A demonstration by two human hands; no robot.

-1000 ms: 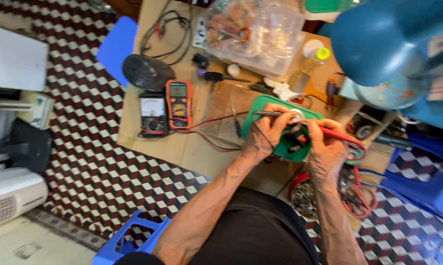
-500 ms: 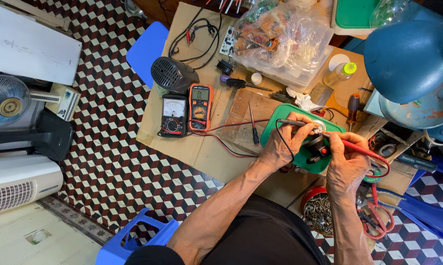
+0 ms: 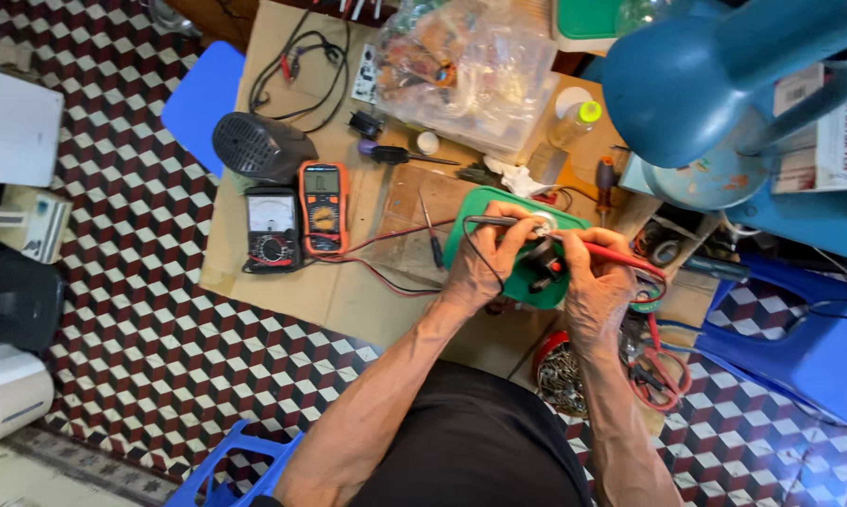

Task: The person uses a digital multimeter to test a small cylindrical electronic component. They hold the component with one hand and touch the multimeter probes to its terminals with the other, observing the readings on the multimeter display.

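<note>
Testing is under way: the left hand (image 3: 480,268) pinches a black probe (image 3: 491,222) and the right hand (image 3: 600,282) a red probe (image 3: 621,255) against a small part (image 3: 542,263) on the green tray (image 3: 461,235). Next comes holding both tips steady while glancing toward ten o'clock at the orange meter (image 3: 323,207) (the leads run there).

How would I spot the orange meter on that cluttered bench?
Start at the cardboard-covered workbench and look at its left part, below the round black speaker-like housing. Two meters lie side by side there; the orange meter is the right one. It has an orange casing and a small screen, while its neighbour, the black meter, has a white needle dial.
</note>
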